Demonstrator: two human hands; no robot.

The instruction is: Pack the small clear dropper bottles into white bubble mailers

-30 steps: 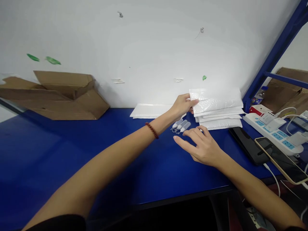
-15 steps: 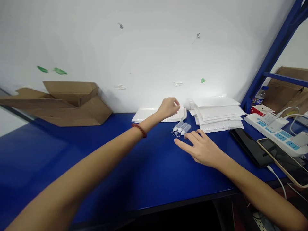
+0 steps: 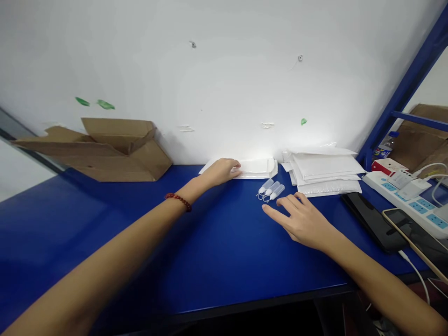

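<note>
My left hand [image 3: 220, 171] reaches far across the blue table [image 3: 196, 242] and rests on a low pile of white padded envelopes [image 3: 257, 168] by the wall, fingers curled on its left end. A red bead bracelet [image 3: 178, 200] circles that wrist. My right hand [image 3: 301, 219] lies flat on the table, fingers spread and holding nothing. Just beyond its fingertips lie three small clear tubes with white caps [image 3: 271, 190]. A taller stack of white padded envelopes [image 3: 325, 173] sits to the right of the tubes.
An open brown cardboard box [image 3: 105, 149] stands at the back left against the white wall. On the right are a dark phone [image 3: 371, 220], a second phone [image 3: 416, 235] on a cable, a white power strip [image 3: 406, 193] with plugs, a red box [image 3: 387, 165] and a blue shelf post [image 3: 399, 98].
My left hand held a white envelope up at the right stack, carried it left and has set it down on the low pile by the wall. My right hand has stayed flat.
</note>
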